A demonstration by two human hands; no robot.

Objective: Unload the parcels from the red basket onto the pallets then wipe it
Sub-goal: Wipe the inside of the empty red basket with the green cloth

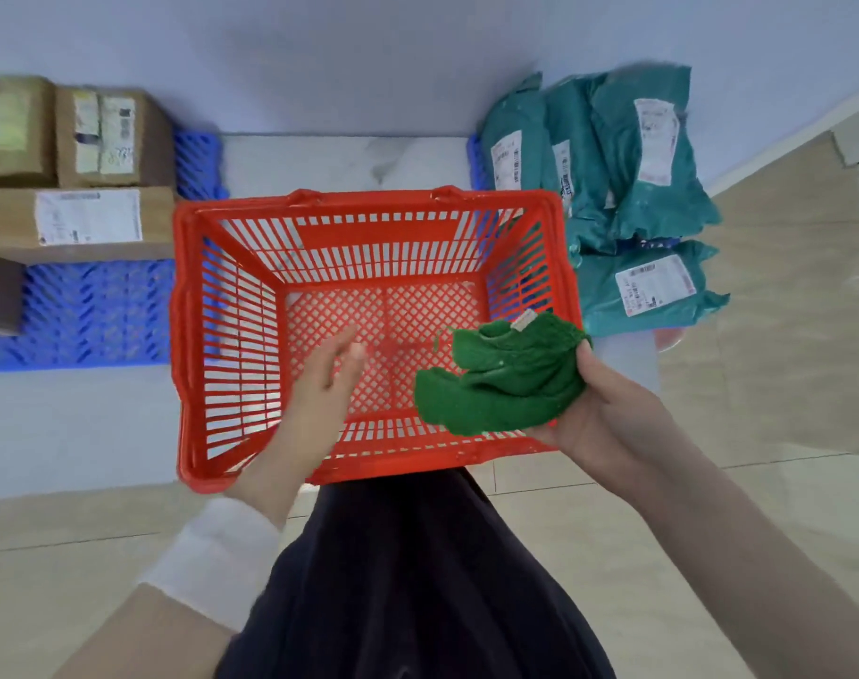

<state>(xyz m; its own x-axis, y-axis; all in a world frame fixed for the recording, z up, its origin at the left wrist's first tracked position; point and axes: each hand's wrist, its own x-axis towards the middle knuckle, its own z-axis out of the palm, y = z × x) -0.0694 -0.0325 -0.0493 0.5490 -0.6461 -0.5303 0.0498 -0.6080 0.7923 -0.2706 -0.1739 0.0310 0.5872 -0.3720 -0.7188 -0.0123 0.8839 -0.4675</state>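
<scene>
Empty red basket (231, 335) on the floor (711, 531) between loaded pallets (94, 311); right hand (608, 423) clamped on a bunched green cloth (505, 379) above its near corner, left hand (324, 379) spread, empty. Unsteadied, the light basket may slide under wiping strokes.

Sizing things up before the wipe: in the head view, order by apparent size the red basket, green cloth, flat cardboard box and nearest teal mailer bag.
1. red basket, clearly largest.
2. flat cardboard box, green cloth, nearest teal mailer bag: alike; box cut by the frame edge, cloth nearer the camera, so unranked.
</scene>
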